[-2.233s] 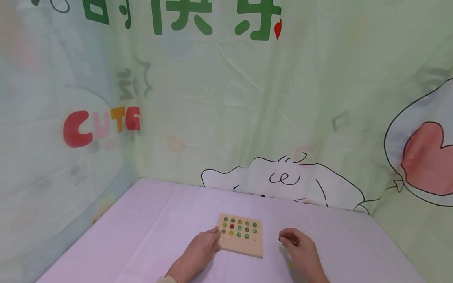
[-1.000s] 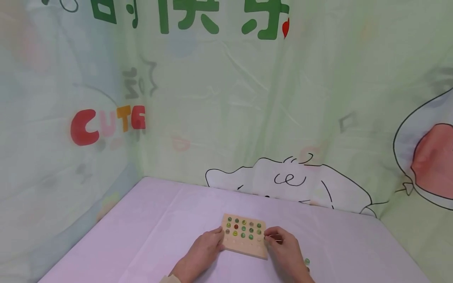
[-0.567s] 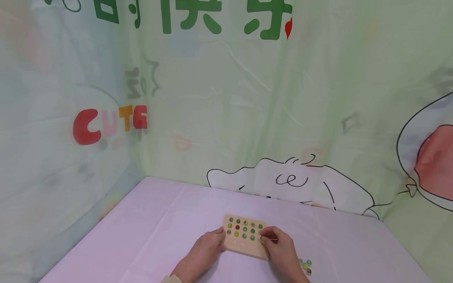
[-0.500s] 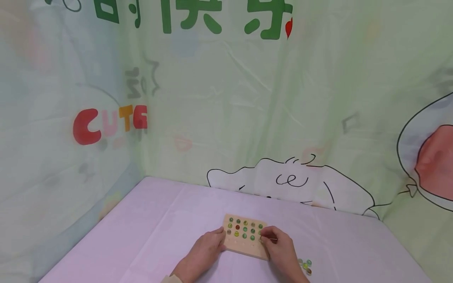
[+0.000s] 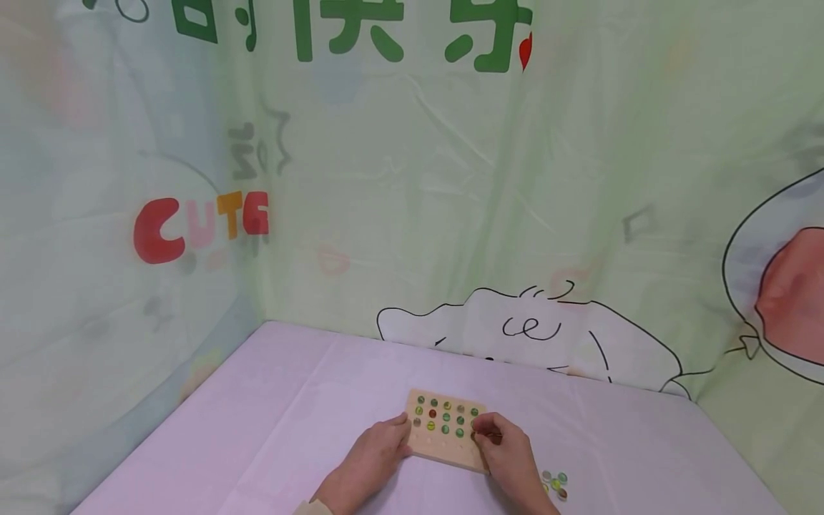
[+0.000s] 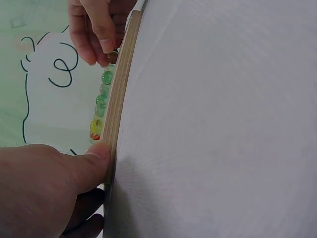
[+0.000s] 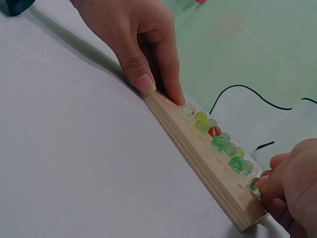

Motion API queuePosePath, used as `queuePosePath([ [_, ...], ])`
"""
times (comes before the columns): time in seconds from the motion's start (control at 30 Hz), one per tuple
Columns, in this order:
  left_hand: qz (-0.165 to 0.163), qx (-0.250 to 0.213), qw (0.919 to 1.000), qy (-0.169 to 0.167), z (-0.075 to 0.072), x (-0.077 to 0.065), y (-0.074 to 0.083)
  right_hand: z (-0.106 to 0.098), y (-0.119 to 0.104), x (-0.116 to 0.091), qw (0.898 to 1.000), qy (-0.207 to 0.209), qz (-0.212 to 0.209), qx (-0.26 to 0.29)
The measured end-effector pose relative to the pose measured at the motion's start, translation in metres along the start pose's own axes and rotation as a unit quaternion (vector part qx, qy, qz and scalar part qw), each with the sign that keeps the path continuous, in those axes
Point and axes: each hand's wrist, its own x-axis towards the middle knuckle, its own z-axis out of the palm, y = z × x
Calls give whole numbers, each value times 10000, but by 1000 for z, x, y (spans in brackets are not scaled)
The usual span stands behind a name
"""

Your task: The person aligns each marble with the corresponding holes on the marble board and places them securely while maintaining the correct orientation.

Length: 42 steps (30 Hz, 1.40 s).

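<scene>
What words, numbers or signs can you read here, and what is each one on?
"CUTE", coloured letters, on the left wall; the last letter is partly lost near the corner.
"快乐", green characters, on the back wall; their tops are cut off.
Green shapes further left: too cut off to read surely.
Grey marks above "CUTE": too faint to read.
Board and marbles: no lettering visible.

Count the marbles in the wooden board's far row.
5: a left-end marble, three middle marbles and a right-end marble. In the head view, the right hand hides none of them.
</scene>
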Motion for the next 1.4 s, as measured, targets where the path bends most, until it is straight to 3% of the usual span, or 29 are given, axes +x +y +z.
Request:
queuePosePath([
  [0.4,12,54,10000,32,2,0,0,-7,-3,-1,9995,-109,222,178],
  [0.6,76,140,9999,68,3,0,0,-17,-4,-3,9997,-56,241,-11],
  [0.73,-5,114,9999,16,3,1,1,-26,-4,-4,9996,-22,281,-68],
  [0.97,-62,60,10000,-29,4,1,0,-46,-1,-5,9996,119,-93,-246],
  [1.4,-121,-101,9998,-95,3,1,0,-79,8,-11,9995,170,49,-258],
])
